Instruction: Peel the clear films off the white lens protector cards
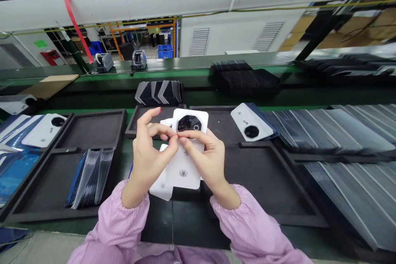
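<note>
Both hands meet over the middle of the bench on a white phone back cover (188, 144) with a dark octagonal camera window at its top. My right hand (206, 160) grips the cover from the right and underneath. My left hand (149, 152) pinches thumb and forefinger at the cover's left edge, where a thin white film or tab (161, 185) hangs down below it. Both sleeves are pink.
Black foam trays (93, 132) line the green bench; the left one holds a fanned stack of thin sheets (91, 177). Another white cover (251, 121) lies right of centre, one more (46, 128) at far left. Rows of grey sheets (340, 132) fill the right. Tape dispensers (139, 58) stand behind.
</note>
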Tool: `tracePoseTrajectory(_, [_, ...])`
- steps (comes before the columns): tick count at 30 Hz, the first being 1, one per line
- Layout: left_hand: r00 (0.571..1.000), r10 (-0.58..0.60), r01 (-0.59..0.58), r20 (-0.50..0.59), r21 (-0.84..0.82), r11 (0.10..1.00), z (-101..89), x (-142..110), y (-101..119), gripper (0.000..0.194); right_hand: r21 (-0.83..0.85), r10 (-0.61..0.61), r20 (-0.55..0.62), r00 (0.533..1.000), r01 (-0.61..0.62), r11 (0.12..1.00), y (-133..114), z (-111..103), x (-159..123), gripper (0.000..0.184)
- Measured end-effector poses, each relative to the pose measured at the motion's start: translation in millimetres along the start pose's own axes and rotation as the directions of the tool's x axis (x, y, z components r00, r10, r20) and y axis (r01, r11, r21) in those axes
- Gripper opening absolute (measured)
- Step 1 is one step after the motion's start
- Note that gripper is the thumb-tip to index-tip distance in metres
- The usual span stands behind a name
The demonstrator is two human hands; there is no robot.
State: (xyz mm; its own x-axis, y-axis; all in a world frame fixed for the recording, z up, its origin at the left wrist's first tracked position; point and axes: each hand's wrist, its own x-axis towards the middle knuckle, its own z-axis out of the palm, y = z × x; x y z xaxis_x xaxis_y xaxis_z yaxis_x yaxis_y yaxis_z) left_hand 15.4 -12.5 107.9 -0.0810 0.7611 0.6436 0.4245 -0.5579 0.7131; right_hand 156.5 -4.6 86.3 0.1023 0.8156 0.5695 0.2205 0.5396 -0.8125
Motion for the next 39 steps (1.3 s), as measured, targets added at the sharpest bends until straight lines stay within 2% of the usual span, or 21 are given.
tracePoseTrajectory(2, [1.0,-0.021,0.021,-0.009,-0.004,1.0,-0.1,1,-1,0.056,0.02,-0.029,-0.003,1.0,0.029,0.999,2,2,-1,0.017])
tracePoseTrajectory(6, [0.993,-0.114,0.113,-0.018,-0.071,0.991,0.2,4,-3,0.055,0.06,-0.038,-0.033,0.999,0.04,0.997,7,7,-7,0.062])
tracePoseTrajectory(9, [0.985,-0.171,0.169,-0.015,-0.092,0.981,0.2,7,-5,0.055,0.081,-0.025,-0.013,1.0,0.026,0.996,10,11,-11,0.077])
tracePoseTrajectory(16, [0.978,-0.21,0.21,-0.004,-0.067,0.975,-2.2,7,-7,0.051,-0.009,-0.15,-0.03,0.988,0.15,0.989,19,19,-16,0.077])
tracePoseTrajectory(22, [0.985,-0.165,0.166,-0.046,0.009,0.986,-0.9,5,-4,0.046,-0.05,-0.247,-0.048,0.968,0.244,0.968,25,21,-19,0.074])
tracePoseTrajectory(26, [0.99,-0.126,0.131,-0.066,0.087,0.988,0.2,3,1,0.042,-0.031,-0.287,-0.02,0.958,0.286,0.958,25,22,-20,0.076])
tracePoseTrajectory(30, [0.988,-0.111,0.123,-0.104,0.124,0.985,-4.3,4,-7,0.044,-0.073,-0.325,-0.059,0.944,0.321,0.944,21,20,-19,0.079])
tracePoseTrajectory(32, [0.983,-0.162,0.163,-0.085,0.004,0.987,-7.9,9,-16,0.055,-0.124,-0.335,-0.091,0.938,0.323,0.938,17,17,-17,0.077])
tracePoseTrajectory(34, [0.968,-0.239,0.252,0.082,-0.248,0.935,-10.6,14,-24,0.07,-0.142,-0.316,-0.093,0.944,0.302,0.943,11,15,-16,0.071])
tracePoseTrajectory(36, [0.928,-0.264,0.361,0.264,-0.45,0.817,-11.5,18,-27,0.086,-0.106,-0.281,-0.067,0.957,0.273,0.956,7,14,-16,0.065])
tracePoseTrajectory(37, [0.915,-0.274,0.393,0.297,-0.494,0.775,-11.4,19,-26,0.094,-0.08,-0.264,-0.049,0.963,0.259,0.963,5,13,-16,0.063])
tracePoseTrajectory(39, [0.911,-0.308,0.409,0.273,-0.515,0.754,-11.0,19,-22,0.107,-0.051,-0.231,-0.025,0.973,0.229,0.972,4,13,-17,0.06])
